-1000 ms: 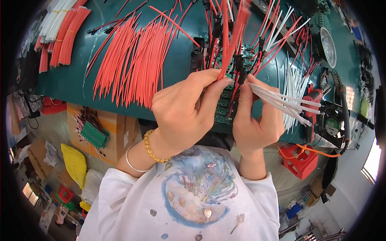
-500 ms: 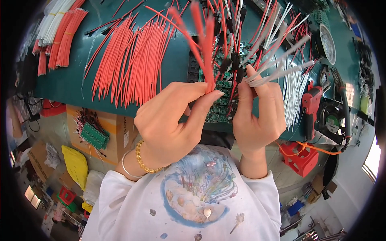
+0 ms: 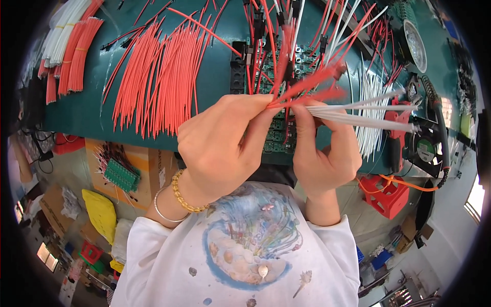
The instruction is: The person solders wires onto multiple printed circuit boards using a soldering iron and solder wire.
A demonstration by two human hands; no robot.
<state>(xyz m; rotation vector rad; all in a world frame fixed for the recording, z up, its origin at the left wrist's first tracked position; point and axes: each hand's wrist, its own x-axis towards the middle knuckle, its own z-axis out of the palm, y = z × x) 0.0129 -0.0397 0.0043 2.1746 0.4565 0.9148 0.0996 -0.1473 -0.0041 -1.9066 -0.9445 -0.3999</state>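
Between the thumb and fingers of my left hand (image 3: 217, 135) the ends of several red wires (image 3: 306, 87) are pinched. They fan up and to the right, smeared by motion. My right hand (image 3: 327, 153) grips a small bunch of white wires (image 3: 365, 118) that points right. Both hands are close together, with their fingertips nearly meeting. Behind and below them lie green circuit boards (image 3: 276, 140), partly covered by the hands. Red and white leads with black connectors (image 3: 260, 25) rise from the boards.
A pile of red wires (image 3: 156, 82) lies left on the green table (image 3: 82, 110), with bundled red and white wires (image 3: 76, 51) beyond. To the right are loose white wires (image 3: 372, 112), a red glue gun (image 3: 398, 140) and a black fan (image 3: 427, 146). A green board (image 3: 121, 175) rests on a carton (image 3: 148, 158).
The red wires have swung from upright toward the right. The white bunch has tipped from up-right to nearly level. My hands have come closer together, and both keep their grip.
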